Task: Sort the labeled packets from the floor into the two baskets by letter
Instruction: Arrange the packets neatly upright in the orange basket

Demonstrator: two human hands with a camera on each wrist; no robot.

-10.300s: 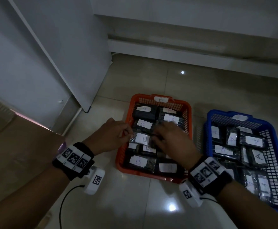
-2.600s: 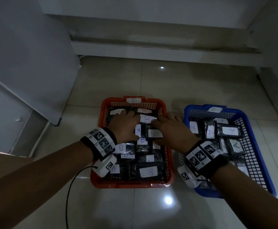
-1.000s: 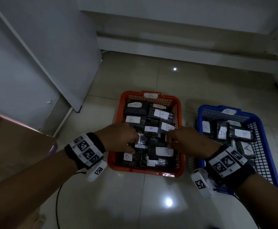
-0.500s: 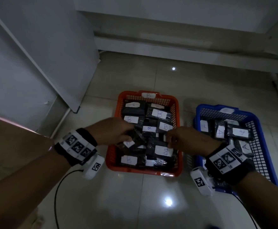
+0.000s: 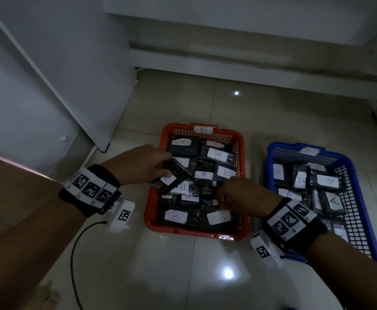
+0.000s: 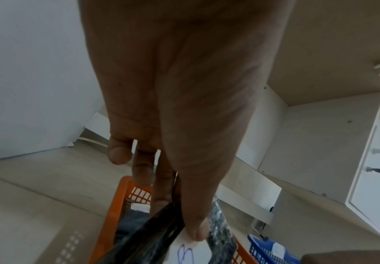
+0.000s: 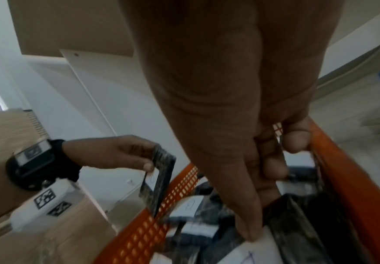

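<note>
An orange basket (image 5: 153,199) tagged B holds several dark packets with white B labels. To its right a blue basket (image 5: 364,199) holds several packets labelled A. My left hand (image 5: 160,170) pinches one dark B packet (image 5: 176,173) and holds it tilted above the orange basket's left side; thumb and fingers clamp that packet (image 6: 148,239) in the left wrist view. My right hand (image 5: 224,198) is low in the orange basket's right front. Its thumb and curled fingers (image 7: 272,169) grip another dark packet (image 7: 297,223). The letter on its white label is cut off.
Both baskets stand on shiny beige floor tiles (image 5: 183,276). A white cabinet door (image 5: 71,74) stands open on the left and a white plinth (image 5: 250,63) runs along the back. A black cable (image 5: 75,247) hangs from my left wrist.
My left hand has lifted its B packet a little higher and farther over the orange basket. My right hand has stayed low in the same basket and shifted slightly left.
</note>
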